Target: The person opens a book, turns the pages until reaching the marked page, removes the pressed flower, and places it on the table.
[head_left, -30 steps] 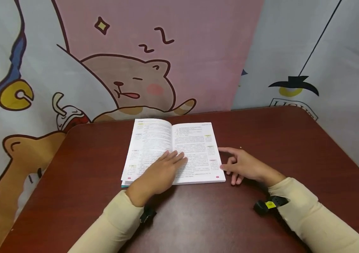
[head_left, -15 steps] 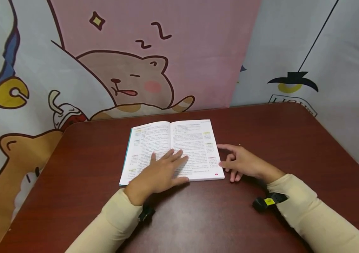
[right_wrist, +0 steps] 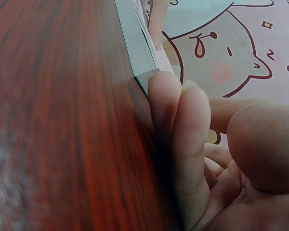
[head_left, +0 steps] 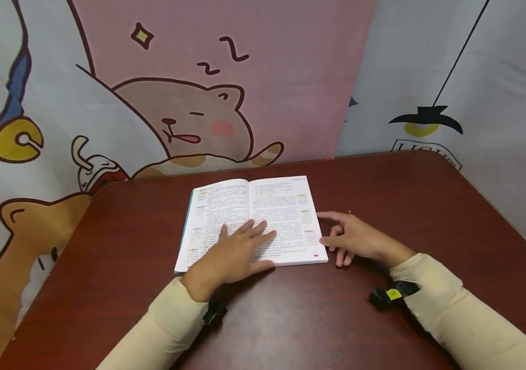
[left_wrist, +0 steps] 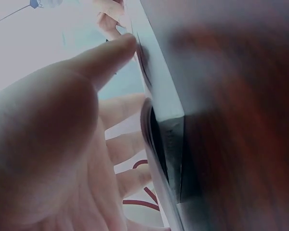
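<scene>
A thick printed book [head_left: 276,203] lies open on the table, its pages covered in small text with coloured marks in the margins. Across the lower part of the spread rests my left hand [head_left: 231,254], fingers fanned over the fold and thumb at the near edge. The left wrist view shows this hand's thumb [left_wrist: 115,53] by the page block [left_wrist: 161,82]. At the right edge of the book is my right hand [head_left: 360,237], index finger and thumb at the page edge, the other fingers loosely bent. In the right wrist view, fingertips [right_wrist: 164,86] sit beside the book's corner [right_wrist: 147,74].
The dark red-brown wooden table [head_left: 397,190] reaches out around the book. Behind it hangs a cloth [head_left: 309,77] with cartoon animals. Black straps [head_left: 387,295] with devices circle both wrists below pale sleeves [head_left: 438,288].
My left hand has spread its fingers, and its thumb now shows at the near edge. The left page has settled, baring a teal cover edge. The right hand stays at the book's edge.
</scene>
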Available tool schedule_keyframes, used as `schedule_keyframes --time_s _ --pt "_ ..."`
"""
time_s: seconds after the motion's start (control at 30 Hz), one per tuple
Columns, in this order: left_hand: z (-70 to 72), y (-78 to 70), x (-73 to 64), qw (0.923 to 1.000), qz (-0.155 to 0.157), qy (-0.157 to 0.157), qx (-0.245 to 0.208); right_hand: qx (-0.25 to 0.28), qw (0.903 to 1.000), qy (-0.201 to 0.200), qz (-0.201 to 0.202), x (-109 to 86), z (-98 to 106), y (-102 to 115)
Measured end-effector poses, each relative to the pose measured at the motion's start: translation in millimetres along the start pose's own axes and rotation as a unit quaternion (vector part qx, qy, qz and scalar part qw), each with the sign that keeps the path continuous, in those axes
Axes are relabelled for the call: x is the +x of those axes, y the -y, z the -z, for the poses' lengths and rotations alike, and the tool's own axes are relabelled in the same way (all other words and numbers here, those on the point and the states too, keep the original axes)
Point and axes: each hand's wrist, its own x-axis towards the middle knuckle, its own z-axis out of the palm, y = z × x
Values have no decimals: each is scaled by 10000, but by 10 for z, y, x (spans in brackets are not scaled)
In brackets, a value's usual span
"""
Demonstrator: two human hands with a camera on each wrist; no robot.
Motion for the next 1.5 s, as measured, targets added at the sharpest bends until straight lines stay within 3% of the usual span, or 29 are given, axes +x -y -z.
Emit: schedule_keyframes --time_s 0.3,0.73,1.5 --pt "-7 15 14 10000 7 -4 58 -5 10000 15 30 14 0 7" --pt "-29 33 23 10000 5 50 48 290 9992 25 -286 14 -20 51" --pt "-1 39 30 9988 -445 -144 145 480 9977 38 -469 38 10 14"
